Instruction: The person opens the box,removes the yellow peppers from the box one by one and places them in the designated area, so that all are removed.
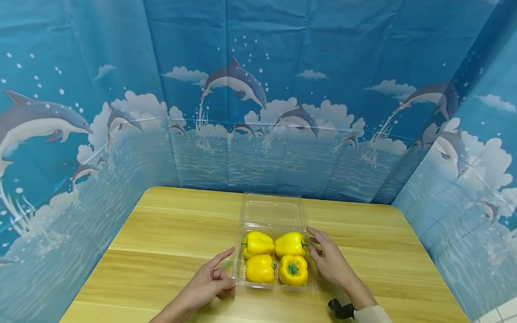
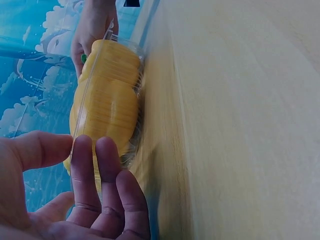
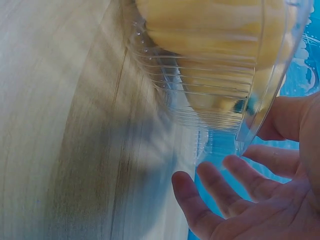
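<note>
Left fingers (image 1: 223,258) touch a clear box (image 1: 256,285) of 4 peppers (image 1: 260,269).

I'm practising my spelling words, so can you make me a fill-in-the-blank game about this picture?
1. The clear box holds ____ peppers.
2. Every pepper's skin is coloured ____.
3. The box's see-through lid isn't closed; it is ____.
4. The leaping animals printed on the blue backdrop are ____.

Missing words: four; yellow; open; dolphins.
</note>
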Available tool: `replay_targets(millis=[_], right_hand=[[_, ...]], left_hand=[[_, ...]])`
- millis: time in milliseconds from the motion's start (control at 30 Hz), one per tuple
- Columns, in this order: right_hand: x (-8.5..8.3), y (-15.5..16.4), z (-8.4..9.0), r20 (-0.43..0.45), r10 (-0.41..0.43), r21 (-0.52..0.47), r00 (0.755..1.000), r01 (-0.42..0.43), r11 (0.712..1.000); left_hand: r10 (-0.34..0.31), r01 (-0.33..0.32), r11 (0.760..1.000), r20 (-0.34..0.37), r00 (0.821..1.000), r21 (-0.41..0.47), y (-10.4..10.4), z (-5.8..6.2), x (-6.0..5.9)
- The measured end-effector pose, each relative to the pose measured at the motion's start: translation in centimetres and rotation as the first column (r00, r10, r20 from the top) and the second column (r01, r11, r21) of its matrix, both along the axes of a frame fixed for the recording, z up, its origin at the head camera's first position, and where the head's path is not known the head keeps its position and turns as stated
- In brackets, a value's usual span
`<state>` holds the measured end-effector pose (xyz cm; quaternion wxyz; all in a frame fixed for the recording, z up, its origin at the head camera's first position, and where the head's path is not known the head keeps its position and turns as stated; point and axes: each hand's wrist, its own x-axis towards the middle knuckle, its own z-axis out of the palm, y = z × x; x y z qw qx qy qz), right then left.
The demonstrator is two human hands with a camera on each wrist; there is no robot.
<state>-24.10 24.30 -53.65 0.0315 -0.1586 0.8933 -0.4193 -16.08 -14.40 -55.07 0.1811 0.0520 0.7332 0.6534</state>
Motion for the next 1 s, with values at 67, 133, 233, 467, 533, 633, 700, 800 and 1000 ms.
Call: replay_targets(millis=[67, 133, 233, 467, 533, 633, 700, 800, 1000], right_hand=[[0.1, 0.0, 0.0, 0.000, 0.002, 0.002, 1.000, -0.002, 1.000], [0.2, 0.0, 0.1, 0.005, -0.001, -0.004, 1.000, 0.001, 1.000], [0.3, 0.0, 0.1, 0.004, 0.001, -0.012, 1.000, -0.001, 1.000], [0.3, 0.2, -0.3, -0.028, -0.006, -0.011, 1.000, 0.006, 1.000], [0.3, 0.2, -0.3, -0.034, 0.003, -0.017, 0.999, -0.004, 1.000], [0.3, 0.2, -0.1, -0.036, 0.012, -0.024, 0.999, -0.013, 1.000], [0.3, 0.2, -0.1, -0.037, 0.010, -0.024, 0.999, -0.011, 1.000], [0.3, 0.2, 0.0, -0.040, 0.012, -0.023, 0.999, -0.013, 1.000], [0.3, 0.3, -0.2, -0.033, 0.005, -0.022, 0.999, -0.006, 1.000]], left_hand=[[0.004, -0.004, 1.000, -0.003, 1.000, -0.001, 0.1, 0.1, 0.0], [0.005, -0.005, 1.000, -0.009, 1.000, -0.003, 0.1, 0.1, 0.1], [0.005, -0.005, 1.000, -0.024, 1.000, -0.014, 0.2, 0.1, 0.1], [-0.014, 0.002, 0.995, -0.116, 0.993, -0.098, 0.6, 0.6, 0.2], [-0.016, -0.004, 0.990, -0.145, 0.989, -0.138, 0.7, 0.7, 0.2], [-0.019, -0.023, 0.979, -0.201, 0.979, -0.203, 0.9, 1.0, 0.1], [-0.022, -0.042, 0.967, -0.246, 0.969, -0.250, 1.1, 1.2, -0.1], [-0.035, -0.068, 0.945, -0.303, 0.953, -0.321, 1.5, 1.2, -0.7], [-0.124, -0.068, 0.889, -0.382, 0.916, -0.452, 2.7, 0.6, -2.1]])
